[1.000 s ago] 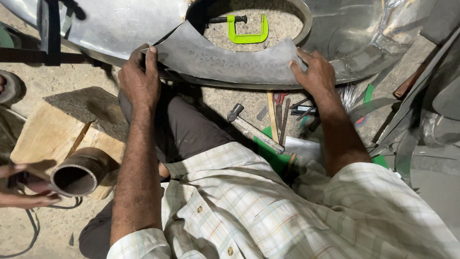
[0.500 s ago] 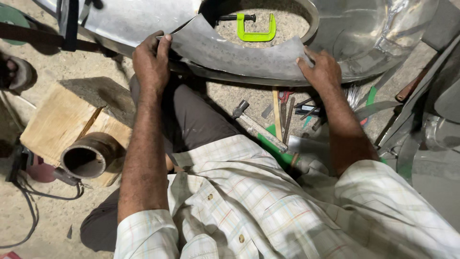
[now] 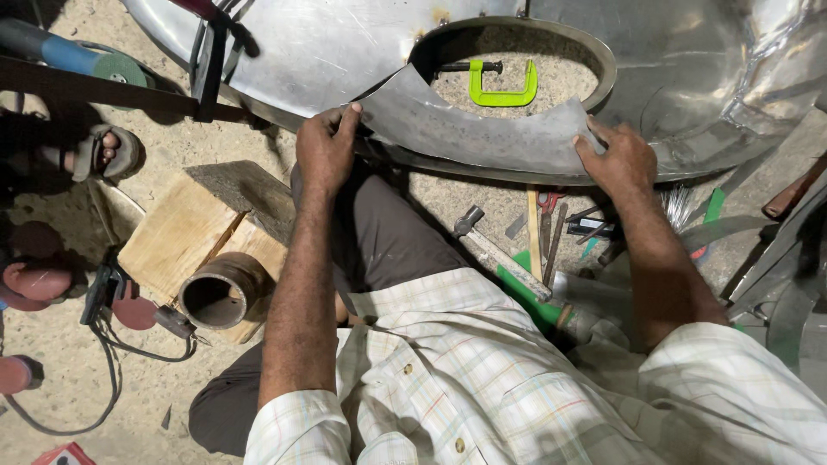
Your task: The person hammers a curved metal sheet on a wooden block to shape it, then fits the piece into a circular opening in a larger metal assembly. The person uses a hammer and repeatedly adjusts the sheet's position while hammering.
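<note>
Now pressing a curved sheet-metal strip (image 3: 482, 129) against the lower edge of the big steel dish (image 3: 327, 52), just under its round opening (image 3: 603, 60). Seating it slightly flatter than a moment ago, seemingly nearer a match with that rim. Pinching the strip's left tip with the left hand (image 3: 326, 151), gripping its right end with the right hand (image 3: 616, 159), fingers curled over. Leaving wooden block (image 3: 177, 237), short pipe (image 3: 222, 293), hammer (image 3: 500, 254) and green clamp (image 3: 502, 90) lying clear on the sandy floor.
</note>
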